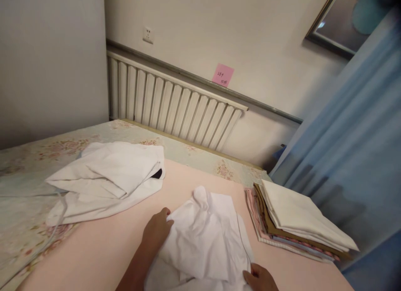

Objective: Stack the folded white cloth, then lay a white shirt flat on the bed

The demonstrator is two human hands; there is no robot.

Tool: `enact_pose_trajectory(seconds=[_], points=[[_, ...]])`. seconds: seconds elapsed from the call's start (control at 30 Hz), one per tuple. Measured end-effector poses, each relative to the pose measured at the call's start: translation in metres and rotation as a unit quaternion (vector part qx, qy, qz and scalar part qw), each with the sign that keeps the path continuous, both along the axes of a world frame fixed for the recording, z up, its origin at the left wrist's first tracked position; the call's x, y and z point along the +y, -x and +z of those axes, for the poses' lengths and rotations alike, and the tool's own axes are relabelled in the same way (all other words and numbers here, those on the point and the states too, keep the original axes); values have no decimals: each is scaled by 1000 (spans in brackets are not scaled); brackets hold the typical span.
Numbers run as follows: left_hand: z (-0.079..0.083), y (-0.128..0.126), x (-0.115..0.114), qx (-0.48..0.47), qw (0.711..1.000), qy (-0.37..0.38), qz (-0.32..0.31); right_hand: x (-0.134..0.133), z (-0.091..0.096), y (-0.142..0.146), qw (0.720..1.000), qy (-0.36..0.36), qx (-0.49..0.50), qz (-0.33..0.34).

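the work is looking roughly partway along. on the right, a stack of folded cloths (300, 224) is lying neatly layered, cream on top with brown, pink and blue edges showing beneath, so that share is seeming finished. the white cloth (203, 236) is lying at the near middle of the surface (109, 245), rumpled and bunched at its top, so its smoothing or folding is appearing incomplete. the left hand (158, 228) is nearly closing thumb and fingers together, pinching the cloth's left edge; the right hand (260, 277) is likewise pinching the lower right edge, though its far part is running out of view. a second white cloth (115, 174) is resting loosely at the left, apart from both hands, and is seeming left to do.

the surface is wearing a pink sheet over a floral cover (225, 169). behind it, a pale radiator (172, 103) is standing against the wall, with a socket (148, 35) and a pink note (223, 75) showing above. a blue curtain (354, 128) is hanging at the right, near a framed picture (341, 19).
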State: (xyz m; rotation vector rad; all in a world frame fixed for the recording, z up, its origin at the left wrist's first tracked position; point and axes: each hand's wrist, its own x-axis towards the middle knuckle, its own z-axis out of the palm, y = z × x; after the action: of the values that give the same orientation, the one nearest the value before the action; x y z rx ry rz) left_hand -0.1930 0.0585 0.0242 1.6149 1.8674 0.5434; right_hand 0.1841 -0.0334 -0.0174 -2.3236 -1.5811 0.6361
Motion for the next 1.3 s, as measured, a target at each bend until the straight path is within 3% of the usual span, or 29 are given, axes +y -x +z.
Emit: enact_pose_trajectory(seconds=[0.27,0.63,0.9,1.07,1.3], points=[[0,0,-1,-6,1000,-6,2,2,-9,-6,1000,4,-11,5],[-5,1,2,-6,1000,-13,0,-1,-2,-4,1000,8,13,6],[-6,1,2,2,1000,-12,-3,-2,16,7,999,24,41,-3],[-8,1,4,7,1000,-2,-3,2,36,-4,996,8,20,92],[-6,1,3,7,1000,-4,-2,53,87,-6,977,-93,-74,177]])
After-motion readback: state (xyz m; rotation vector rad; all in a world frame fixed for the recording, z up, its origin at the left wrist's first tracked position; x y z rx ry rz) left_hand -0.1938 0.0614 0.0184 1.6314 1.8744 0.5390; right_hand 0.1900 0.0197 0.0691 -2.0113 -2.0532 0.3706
